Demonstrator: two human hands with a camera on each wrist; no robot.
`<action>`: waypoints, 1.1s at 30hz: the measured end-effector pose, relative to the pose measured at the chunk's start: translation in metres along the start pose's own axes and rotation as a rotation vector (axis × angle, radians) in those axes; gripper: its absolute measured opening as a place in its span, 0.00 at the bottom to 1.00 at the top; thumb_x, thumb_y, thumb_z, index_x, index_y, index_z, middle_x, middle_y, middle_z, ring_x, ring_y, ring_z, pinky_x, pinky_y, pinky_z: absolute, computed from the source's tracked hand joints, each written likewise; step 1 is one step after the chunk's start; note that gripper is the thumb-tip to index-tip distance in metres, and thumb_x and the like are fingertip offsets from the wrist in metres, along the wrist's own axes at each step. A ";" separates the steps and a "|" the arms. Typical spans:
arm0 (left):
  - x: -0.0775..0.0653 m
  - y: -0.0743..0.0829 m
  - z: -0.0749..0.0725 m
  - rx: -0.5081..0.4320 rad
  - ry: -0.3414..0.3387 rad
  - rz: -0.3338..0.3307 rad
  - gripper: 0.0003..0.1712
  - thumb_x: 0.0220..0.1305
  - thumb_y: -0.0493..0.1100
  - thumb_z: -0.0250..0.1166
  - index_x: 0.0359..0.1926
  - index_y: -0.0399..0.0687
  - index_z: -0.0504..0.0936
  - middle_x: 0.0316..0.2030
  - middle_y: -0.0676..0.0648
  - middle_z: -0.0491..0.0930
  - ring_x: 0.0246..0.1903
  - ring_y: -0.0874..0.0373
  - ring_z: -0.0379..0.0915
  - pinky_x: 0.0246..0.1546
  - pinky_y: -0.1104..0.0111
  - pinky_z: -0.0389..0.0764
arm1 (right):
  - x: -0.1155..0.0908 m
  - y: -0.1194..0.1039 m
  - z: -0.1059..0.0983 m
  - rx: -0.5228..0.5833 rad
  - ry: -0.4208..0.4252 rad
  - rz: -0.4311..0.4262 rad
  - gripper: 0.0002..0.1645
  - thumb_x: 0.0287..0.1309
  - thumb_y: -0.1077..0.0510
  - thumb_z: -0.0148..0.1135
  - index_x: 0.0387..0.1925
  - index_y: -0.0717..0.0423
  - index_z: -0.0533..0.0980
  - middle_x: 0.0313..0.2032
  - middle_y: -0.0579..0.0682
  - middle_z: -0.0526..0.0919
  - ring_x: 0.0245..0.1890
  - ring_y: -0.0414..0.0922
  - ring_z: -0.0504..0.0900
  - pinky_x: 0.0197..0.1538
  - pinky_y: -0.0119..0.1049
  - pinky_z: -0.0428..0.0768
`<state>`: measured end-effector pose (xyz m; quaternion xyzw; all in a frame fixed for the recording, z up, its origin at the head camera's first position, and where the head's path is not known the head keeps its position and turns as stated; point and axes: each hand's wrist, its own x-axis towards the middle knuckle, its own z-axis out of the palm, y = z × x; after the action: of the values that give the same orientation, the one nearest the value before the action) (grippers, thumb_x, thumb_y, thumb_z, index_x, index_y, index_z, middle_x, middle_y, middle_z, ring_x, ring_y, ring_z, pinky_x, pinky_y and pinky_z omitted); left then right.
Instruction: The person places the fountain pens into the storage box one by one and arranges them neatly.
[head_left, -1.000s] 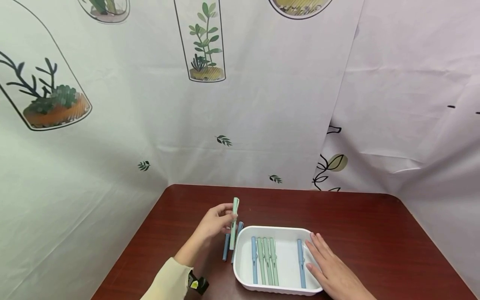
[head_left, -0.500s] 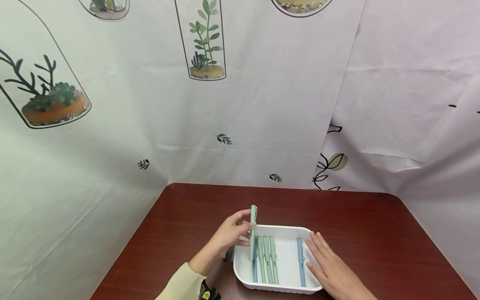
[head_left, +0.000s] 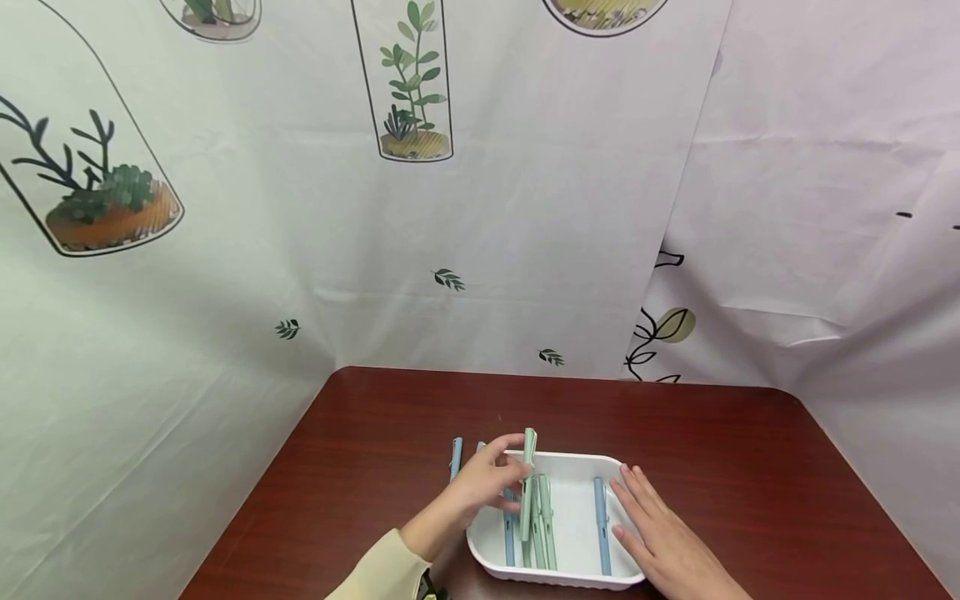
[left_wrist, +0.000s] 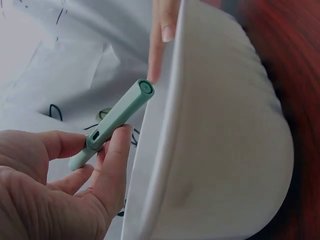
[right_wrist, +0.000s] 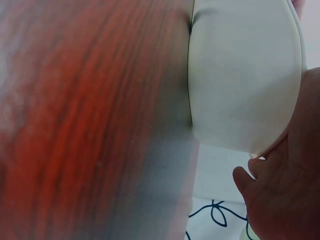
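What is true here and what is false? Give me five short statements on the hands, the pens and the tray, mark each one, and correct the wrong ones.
1. The left hand pinches a green pen. True.
2. The right hand rests on the right end of the white tray. True.
3. Every pen in the tray is green. False: blue pens lie in it too.
4. The pinched pen lies flat on the tray's floor. False: it is held up, with its top end showing past the far rim in the head view.
5. At least one blue pen lies on the table, left of the tray. True.
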<state>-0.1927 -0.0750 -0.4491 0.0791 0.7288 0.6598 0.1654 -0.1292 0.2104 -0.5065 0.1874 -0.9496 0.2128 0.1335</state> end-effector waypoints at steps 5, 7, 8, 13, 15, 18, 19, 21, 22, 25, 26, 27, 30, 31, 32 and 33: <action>0.003 -0.004 0.009 -0.004 0.006 -0.024 0.31 0.65 0.36 0.65 0.69 0.46 0.71 0.35 0.45 0.78 0.28 0.57 0.78 0.24 0.64 0.86 | 0.000 0.000 0.000 -0.002 -0.028 0.029 0.37 0.68 0.41 0.60 0.73 0.51 0.68 0.76 0.51 0.62 0.78 0.46 0.53 0.66 0.11 0.33; 0.003 -0.006 0.012 -0.002 0.011 -0.032 0.31 0.65 0.35 0.65 0.69 0.46 0.71 0.34 0.45 0.78 0.28 0.57 0.78 0.23 0.64 0.86 | 0.000 0.000 0.000 0.002 -0.045 0.047 0.37 0.68 0.41 0.60 0.73 0.51 0.68 0.77 0.50 0.61 0.78 0.49 0.55 0.66 0.11 0.32; 0.004 -0.007 0.013 0.001 0.013 -0.030 0.31 0.64 0.35 0.65 0.69 0.46 0.71 0.34 0.45 0.78 0.28 0.57 0.78 0.23 0.64 0.86 | 0.000 0.000 0.000 -0.007 -0.045 0.045 0.37 0.68 0.41 0.60 0.73 0.51 0.68 0.76 0.51 0.62 0.77 0.51 0.56 0.69 0.14 0.37; 0.007 -0.012 0.022 0.023 0.009 -0.032 0.31 0.65 0.34 0.64 0.68 0.46 0.70 0.34 0.45 0.77 0.28 0.56 0.78 0.23 0.62 0.86 | 0.000 0.000 0.000 -0.003 -0.044 0.043 0.37 0.69 0.41 0.60 0.73 0.51 0.68 0.76 0.51 0.62 0.78 0.50 0.56 0.69 0.14 0.37; 0.008 -0.012 0.025 0.036 0.002 -0.039 0.30 0.65 0.33 0.64 0.67 0.45 0.69 0.34 0.45 0.77 0.28 0.56 0.78 0.23 0.62 0.86 | 0.000 0.000 0.000 0.004 -0.037 0.035 0.37 0.69 0.42 0.60 0.73 0.51 0.68 0.76 0.51 0.62 0.78 0.49 0.54 0.66 0.11 0.32; 0.009 -0.012 0.031 0.062 -0.012 -0.054 0.29 0.66 0.33 0.64 0.67 0.44 0.68 0.34 0.45 0.76 0.28 0.56 0.78 0.22 0.63 0.86 | 0.000 0.000 0.001 -0.011 -0.006 0.003 0.36 0.68 0.43 0.61 0.72 0.52 0.69 0.76 0.52 0.63 0.79 0.45 0.51 0.67 0.12 0.32; 0.010 -0.012 0.033 0.074 -0.014 -0.057 0.28 0.67 0.33 0.63 0.66 0.44 0.68 0.33 0.45 0.76 0.28 0.55 0.78 0.22 0.63 0.85 | 0.000 0.000 0.001 -0.018 0.000 -0.003 0.36 0.68 0.44 0.61 0.72 0.52 0.69 0.76 0.52 0.63 0.79 0.43 0.50 0.67 0.12 0.32; 0.011 -0.013 0.037 0.093 -0.019 -0.059 0.28 0.67 0.32 0.63 0.65 0.43 0.68 0.33 0.45 0.76 0.27 0.55 0.78 0.22 0.63 0.85 | 0.000 0.000 0.001 -0.036 0.019 -0.024 0.35 0.68 0.44 0.62 0.72 0.52 0.70 0.75 0.53 0.64 0.79 0.38 0.46 0.68 0.12 0.32; 0.011 -0.014 0.039 0.107 -0.017 -0.057 0.27 0.67 0.32 0.63 0.65 0.43 0.68 0.32 0.45 0.76 0.27 0.55 0.77 0.21 0.63 0.85 | 0.000 0.000 0.001 -0.046 0.027 -0.033 0.35 0.67 0.44 0.62 0.71 0.52 0.70 0.75 0.53 0.64 0.79 0.36 0.44 0.68 0.12 0.32; 0.012 -0.014 0.045 0.131 -0.017 -0.048 0.25 0.66 0.31 0.63 0.62 0.41 0.69 0.30 0.45 0.76 0.25 0.55 0.77 0.21 0.63 0.85 | -0.001 0.001 0.001 -0.077 0.043 -0.052 0.35 0.66 0.44 0.63 0.70 0.52 0.71 0.74 0.53 0.65 0.79 0.36 0.45 0.69 0.13 0.32; 0.012 -0.014 0.047 0.136 -0.020 -0.045 0.25 0.65 0.31 0.63 0.62 0.41 0.69 0.30 0.46 0.76 0.24 0.55 0.77 0.21 0.63 0.85 | -0.001 0.001 0.001 -0.084 0.040 -0.051 0.35 0.66 0.43 0.63 0.70 0.51 0.72 0.74 0.53 0.65 0.79 0.38 0.47 0.69 0.13 0.31; 0.012 -0.015 0.049 0.142 -0.023 -0.043 0.24 0.65 0.31 0.62 0.61 0.40 0.69 0.30 0.46 0.76 0.23 0.55 0.77 0.21 0.63 0.85 | -0.001 0.001 0.001 -0.090 0.034 -0.047 0.35 0.66 0.43 0.63 0.70 0.50 0.72 0.74 0.52 0.65 0.79 0.40 0.49 0.69 0.14 0.30; 0.015 -0.016 0.054 0.164 -0.044 -0.044 0.23 0.66 0.30 0.62 0.60 0.38 0.68 0.29 0.45 0.75 0.20 0.55 0.78 0.20 0.64 0.85 | 0.000 0.001 0.000 -0.104 0.004 -0.033 0.35 0.66 0.41 0.62 0.70 0.49 0.72 0.75 0.52 0.65 0.77 0.50 0.57 0.68 0.14 0.28; 0.015 -0.016 0.055 0.177 -0.054 -0.046 0.23 0.66 0.30 0.61 0.60 0.38 0.68 0.29 0.45 0.76 0.20 0.55 0.78 0.20 0.64 0.85 | 0.000 0.000 -0.001 -0.108 -0.006 -0.028 0.35 0.66 0.40 0.61 0.70 0.49 0.72 0.75 0.52 0.65 0.76 0.52 0.59 0.68 0.14 0.27; 0.016 -0.017 0.057 0.186 -0.061 -0.050 0.22 0.66 0.30 0.61 0.59 0.37 0.68 0.29 0.45 0.76 0.19 0.55 0.78 0.20 0.64 0.85 | 0.000 0.000 -0.002 -0.110 -0.014 -0.025 0.35 0.66 0.40 0.61 0.70 0.49 0.72 0.75 0.52 0.65 0.76 0.54 0.60 0.68 0.15 0.26; 0.016 -0.017 0.058 0.198 -0.068 -0.053 0.21 0.67 0.30 0.61 0.59 0.37 0.68 0.29 0.44 0.76 0.18 0.56 0.77 0.19 0.64 0.85 | 0.001 0.000 -0.002 -0.112 -0.020 -0.022 0.35 0.66 0.40 0.61 0.70 0.49 0.72 0.75 0.52 0.65 0.75 0.56 0.61 0.68 0.15 0.26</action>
<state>-0.1860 -0.0172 -0.4723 0.0979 0.7861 0.5769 0.1990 -0.1294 0.2108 -0.5045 0.1924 -0.9591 0.1561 0.1368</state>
